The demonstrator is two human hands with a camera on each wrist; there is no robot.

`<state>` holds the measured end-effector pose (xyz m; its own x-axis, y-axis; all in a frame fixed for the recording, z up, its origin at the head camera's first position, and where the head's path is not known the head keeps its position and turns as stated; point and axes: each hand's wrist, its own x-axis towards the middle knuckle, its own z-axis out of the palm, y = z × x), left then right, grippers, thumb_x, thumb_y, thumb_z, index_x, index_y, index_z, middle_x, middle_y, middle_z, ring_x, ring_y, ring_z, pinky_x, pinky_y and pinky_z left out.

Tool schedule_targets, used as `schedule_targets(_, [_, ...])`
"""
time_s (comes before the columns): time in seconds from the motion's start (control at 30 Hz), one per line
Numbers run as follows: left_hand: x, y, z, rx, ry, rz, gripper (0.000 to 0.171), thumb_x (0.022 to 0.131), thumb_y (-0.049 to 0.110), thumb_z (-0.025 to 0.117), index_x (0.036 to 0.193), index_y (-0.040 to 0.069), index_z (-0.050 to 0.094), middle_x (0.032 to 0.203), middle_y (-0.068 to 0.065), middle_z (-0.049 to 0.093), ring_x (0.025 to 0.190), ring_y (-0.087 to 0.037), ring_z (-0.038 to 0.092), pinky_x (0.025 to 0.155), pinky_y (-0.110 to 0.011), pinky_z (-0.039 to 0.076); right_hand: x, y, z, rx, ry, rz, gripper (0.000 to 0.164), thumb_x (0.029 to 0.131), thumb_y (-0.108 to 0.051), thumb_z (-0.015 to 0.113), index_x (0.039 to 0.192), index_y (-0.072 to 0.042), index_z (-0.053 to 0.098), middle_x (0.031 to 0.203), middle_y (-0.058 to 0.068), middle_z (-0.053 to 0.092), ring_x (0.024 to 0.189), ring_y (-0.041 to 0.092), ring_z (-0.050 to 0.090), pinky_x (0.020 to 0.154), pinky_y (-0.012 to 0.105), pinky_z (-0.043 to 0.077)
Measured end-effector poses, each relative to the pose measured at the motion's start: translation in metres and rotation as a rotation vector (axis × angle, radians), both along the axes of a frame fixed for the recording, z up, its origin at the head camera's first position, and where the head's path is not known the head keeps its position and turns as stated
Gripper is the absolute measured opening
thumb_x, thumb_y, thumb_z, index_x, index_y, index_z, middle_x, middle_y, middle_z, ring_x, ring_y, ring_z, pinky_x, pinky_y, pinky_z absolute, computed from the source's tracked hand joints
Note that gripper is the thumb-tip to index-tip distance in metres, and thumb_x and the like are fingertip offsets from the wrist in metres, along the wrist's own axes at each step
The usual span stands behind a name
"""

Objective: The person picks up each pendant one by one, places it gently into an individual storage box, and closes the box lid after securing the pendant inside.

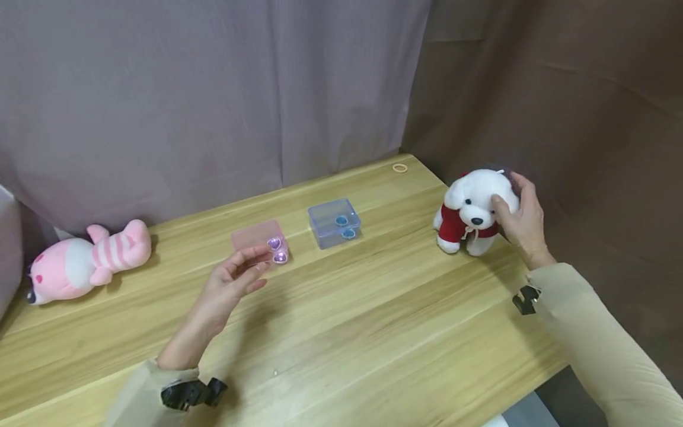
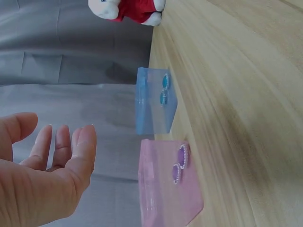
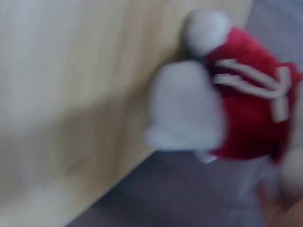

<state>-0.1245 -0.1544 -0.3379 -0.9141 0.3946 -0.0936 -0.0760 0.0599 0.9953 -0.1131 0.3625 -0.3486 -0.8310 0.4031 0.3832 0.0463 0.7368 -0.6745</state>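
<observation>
My right hand (image 1: 525, 222) grips a white plush dog (image 1: 480, 190) by the side of its head, thumb on the face and fingers behind. The dog wears a red top (image 3: 248, 97) with a white drawstring and stands near the right side of the table; the right wrist view is blurred. My left hand (image 1: 226, 284) is raised with loosely bent fingers and holds nothing. In the head view its fingertips overlap a pink translucent box (image 1: 258, 232) bearing purple gem-like ornaments (image 2: 180, 163). Beside that box sits a blue translucent box (image 1: 328, 219) with blue ornaments (image 2: 164, 90).
A pink plush toy (image 1: 80, 267) with a striped part lies on its side at the left of the wooden table (image 1: 373, 332). Near the far corner is a small tan ring (image 1: 400, 168). Grey curtains (image 1: 213, 107) hang behind the table and a brown one (image 1: 587, 118) at the right.
</observation>
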Motion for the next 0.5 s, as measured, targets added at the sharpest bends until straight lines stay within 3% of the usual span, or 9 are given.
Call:
schedule_targets(0.1, [0.000, -0.001, -0.002, -0.001, 0.002, 0.008, 0.043, 0.096, 0.016, 0.054, 0.133, -0.003, 0.042, 0.130, -0.008, 0.050, 0.106, -0.003, 0.056, 0.092, -0.027, 0.049, -0.010, -0.011, 0.013, 0.035, -0.111, 0.024, 0.081, 0.086, -0.041, 0.063, 0.148, -0.008, 0.022, 0.138, 0.026, 0.038, 0.120, 0.043, 0.038, 0.096, 0.061, 0.034])
schedule_targets(0.17, [0.001, -0.003, -0.005, -0.001, 0.002, 0.026, 0.044, 0.096, 0.016, 0.054, 0.134, -0.003, 0.042, 0.130, -0.009, 0.051, 0.106, -0.003, 0.056, 0.092, -0.027, 0.050, -0.016, -0.012, 0.020, 0.062, -0.180, 0.067, 0.085, 0.083, -0.043, 0.066, 0.146, -0.006, 0.023, 0.134, 0.028, 0.040, 0.113, 0.044, 0.041, 0.088, 0.061, 0.037])
schedule_targets(0.3, [-0.001, -0.012, -0.009, -0.012, 0.004, 0.073, 0.045, 0.096, 0.018, 0.054, 0.135, -0.003, 0.041, 0.124, -0.002, 0.053, 0.108, -0.006, 0.055, 0.090, -0.025, 0.051, -0.023, 0.005, 0.024, 0.003, -0.226, 0.183, 0.074, 0.084, -0.030, 0.069, 0.140, 0.000, 0.030, 0.127, 0.022, 0.045, 0.102, 0.029, 0.045, 0.080, 0.033, 0.042])
schedule_targets(0.4, [-0.005, -0.022, -0.011, -0.037, 0.015, 0.109, 0.047, 0.097, 0.017, 0.053, 0.136, -0.004, 0.040, 0.120, 0.002, 0.054, 0.108, -0.006, 0.054, 0.088, -0.022, 0.051, -0.022, 0.026, 0.025, -0.042, -0.269, 0.272, 0.072, 0.087, -0.022, 0.067, 0.142, -0.002, 0.026, 0.125, 0.014, 0.041, 0.097, 0.015, 0.042, 0.072, 0.016, 0.038])
schedule_targets(0.43, [-0.006, -0.026, -0.011, -0.057, 0.027, 0.123, 0.047, 0.097, 0.017, 0.053, 0.137, -0.003, 0.039, 0.121, 0.001, 0.054, 0.108, -0.005, 0.054, 0.087, -0.021, 0.051, -0.021, 0.032, 0.027, -0.040, -0.299, 0.301, 0.074, 0.088, -0.021, 0.066, 0.145, -0.004, 0.022, 0.127, 0.014, 0.038, 0.098, 0.014, 0.041, 0.072, 0.015, 0.037])
schedule_targets(0.5, [-0.011, -0.035, -0.012, -0.106, 0.059, 0.144, 0.047, 0.097, 0.017, 0.052, 0.138, -0.002, 0.039, 0.126, -0.005, 0.052, 0.109, -0.009, 0.052, 0.086, -0.017, 0.049, -0.018, 0.035, 0.035, -0.045, -0.347, 0.334, 0.084, 0.089, -0.024, 0.064, 0.150, -0.010, 0.009, 0.140, 0.017, 0.030, 0.114, 0.020, 0.039, 0.092, 0.024, 0.042])
